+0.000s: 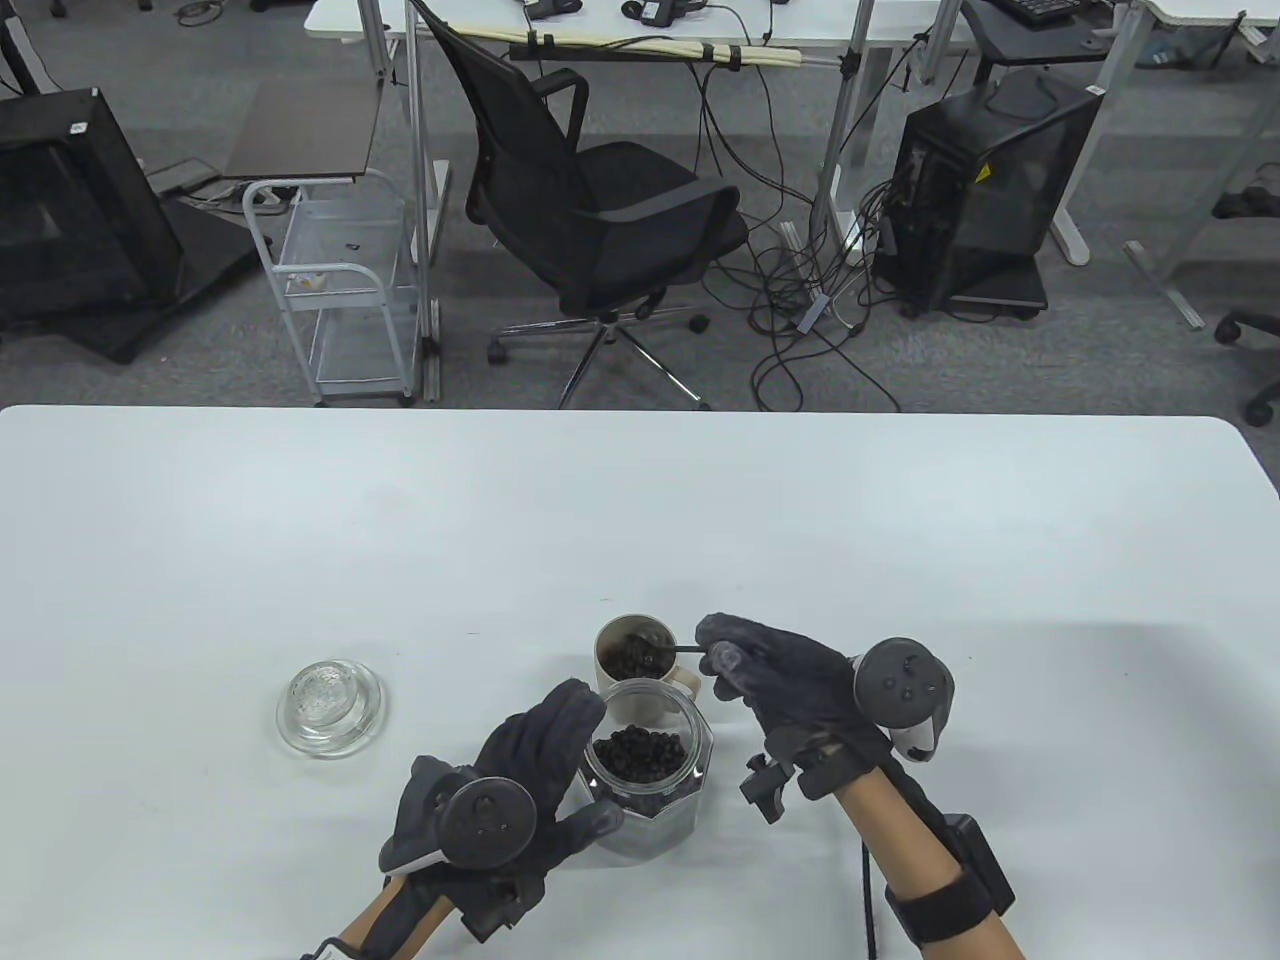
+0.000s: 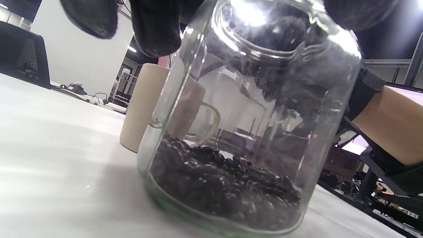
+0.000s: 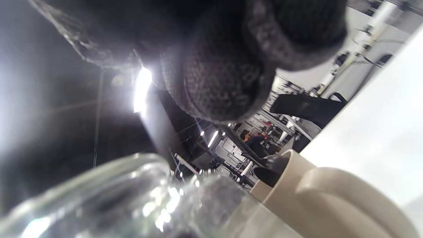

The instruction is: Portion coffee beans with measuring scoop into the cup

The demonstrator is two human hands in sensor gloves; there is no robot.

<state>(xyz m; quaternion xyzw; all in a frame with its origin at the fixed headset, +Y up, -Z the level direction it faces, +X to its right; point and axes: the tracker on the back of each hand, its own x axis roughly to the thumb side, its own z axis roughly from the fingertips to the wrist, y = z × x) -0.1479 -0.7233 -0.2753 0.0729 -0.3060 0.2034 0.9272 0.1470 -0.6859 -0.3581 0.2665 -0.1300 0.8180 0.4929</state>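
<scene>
A cream cup (image 1: 640,668) with dark coffee beans inside stands near the front middle of the white table. Just in front of it is an open glass jar (image 1: 648,775) partly filled with beans. My left hand (image 1: 545,775) wraps round the jar's left side and grips it; the left wrist view shows the jar (image 2: 251,132) close up with the cup (image 2: 145,105) behind it. My right hand (image 1: 745,660) pinches the handle of a small dark scoop (image 1: 668,650), whose bowl is inside the cup's mouth. In the right wrist view my gloved fingers (image 3: 224,86) hang over the cup (image 3: 307,195).
The jar's glass lid (image 1: 330,706) lies on the table to the left. Beyond the far table edge (image 1: 640,412) stand an office chair (image 1: 600,220), a wire trolley (image 1: 335,290) and a black computer case (image 1: 985,190) among floor cables.
</scene>
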